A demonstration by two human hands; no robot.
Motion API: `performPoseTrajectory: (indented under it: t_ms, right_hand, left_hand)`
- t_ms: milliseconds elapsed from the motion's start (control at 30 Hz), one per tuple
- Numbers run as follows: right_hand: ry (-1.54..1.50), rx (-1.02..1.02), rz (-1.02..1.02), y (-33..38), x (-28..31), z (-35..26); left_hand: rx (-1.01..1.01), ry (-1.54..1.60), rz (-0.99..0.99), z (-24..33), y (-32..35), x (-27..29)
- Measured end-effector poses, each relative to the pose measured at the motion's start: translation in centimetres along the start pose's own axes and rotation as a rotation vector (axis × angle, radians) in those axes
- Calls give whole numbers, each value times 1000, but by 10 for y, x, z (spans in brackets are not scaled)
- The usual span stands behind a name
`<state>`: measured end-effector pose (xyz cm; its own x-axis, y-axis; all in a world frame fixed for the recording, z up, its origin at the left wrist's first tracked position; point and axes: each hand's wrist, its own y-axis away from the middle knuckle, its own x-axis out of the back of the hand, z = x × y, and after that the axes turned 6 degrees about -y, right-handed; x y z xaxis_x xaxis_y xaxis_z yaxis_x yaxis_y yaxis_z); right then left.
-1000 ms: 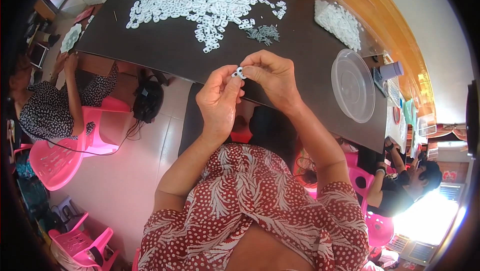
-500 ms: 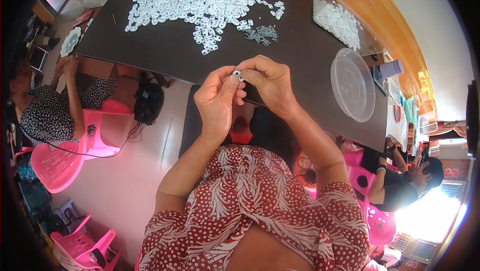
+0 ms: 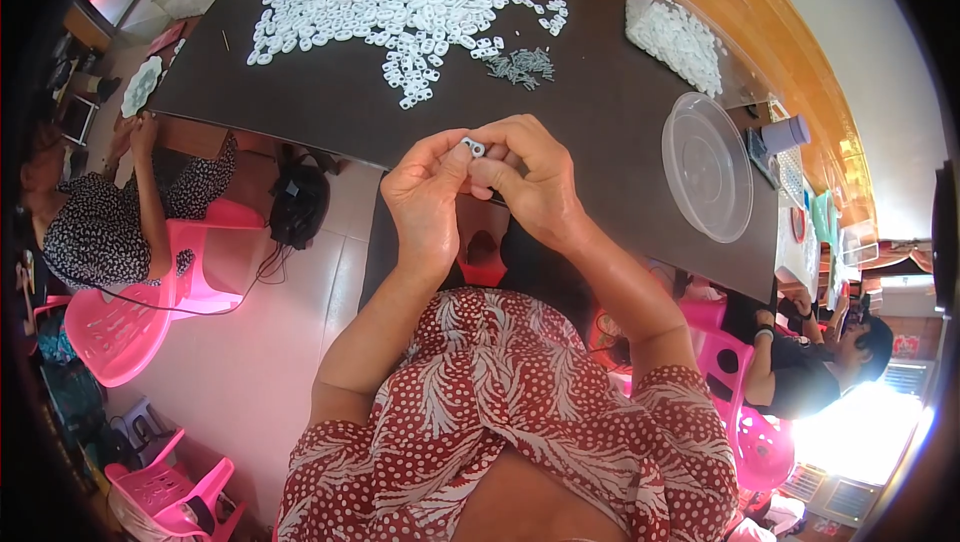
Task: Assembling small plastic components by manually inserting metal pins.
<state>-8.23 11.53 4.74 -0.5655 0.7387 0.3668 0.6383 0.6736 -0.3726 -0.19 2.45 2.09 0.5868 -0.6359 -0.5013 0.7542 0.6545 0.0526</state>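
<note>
White plastic is what we have pinched up here: a small white ring piece [image 3: 473, 148] sits right between our fingertips, held above the near edge of the dark table [image 3: 330, 102]. Our left hand [image 3: 430, 204] closes on it from below and the left, thumb and forefinger clamped on its side, while our right hand [image 3: 535, 182] curls over from the right, fingertips touching the same piece. Both hands are equally close, meeting on it. The piece lies roughly flat, its hole facing up toward us; which way its long axis runs is too small to tell. Beyond our knuckles lie the little grey pins [image 3: 520, 66], and farther out the big heap of white pieces [image 3: 370, 2]. Off to the right sits a clear round lid [image 3: 706, 167].
</note>
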Motion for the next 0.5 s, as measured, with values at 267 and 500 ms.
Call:
performPoseTrajectory:
  t_ms: [267, 500]
  right_hand:
    - [220, 337, 63, -1, -3, 5]
    - [145, 308, 104, 6, -3, 9]
  left_hand:
    - [114, 96, 54, 11, 1, -5]
    - [-8, -10, -30, 1, 4, 4]
